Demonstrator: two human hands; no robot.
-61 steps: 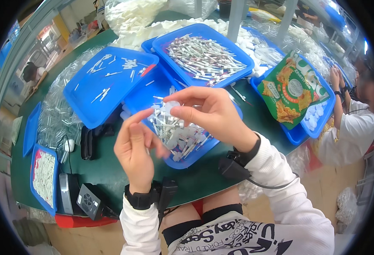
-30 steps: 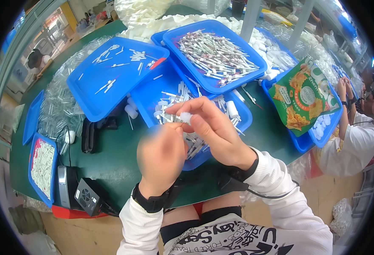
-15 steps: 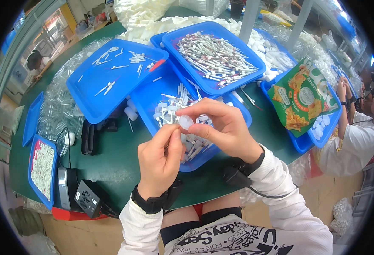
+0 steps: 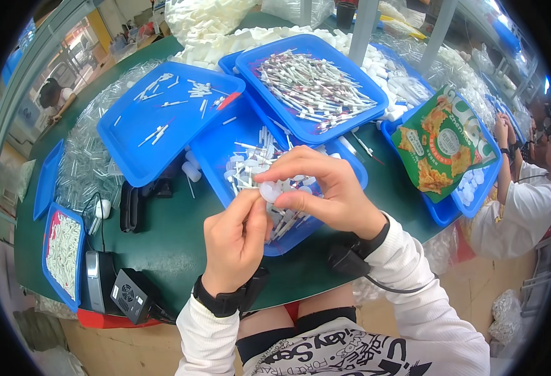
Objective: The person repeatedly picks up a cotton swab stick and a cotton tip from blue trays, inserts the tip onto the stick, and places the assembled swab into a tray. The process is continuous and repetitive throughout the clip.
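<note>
A small round translucent white cap [image 4: 270,190] is held between my two hands, above a blue tray [image 4: 214,164] of white parts. My right hand [image 4: 325,191] pinches its rim with thumb and fingers from the right. From the left, my left hand [image 4: 238,232] is closed in a pinch at the cap's lower edge; whatever else lies in its fingers is hidden. Below, the tray holds loose thin sticks and white caps [image 4: 250,164]. Behind it stands a blue tray heaped with thin white and dark-red sticks [image 4: 313,84].
At the left, a blue tray [image 4: 115,135] carries a few sticks, beside a pile of clear tubes [image 4: 78,169]. A small tray of pale sticks [image 4: 63,254] and a black box with a fan [image 4: 131,294] sit near-left. A green snack bag [image 4: 447,144] lies on trays at right, near another person [image 4: 513,210].
The cap has shifted slightly left and down and changed its tilt between my fingers. Both hands keep their pinching grip.
</note>
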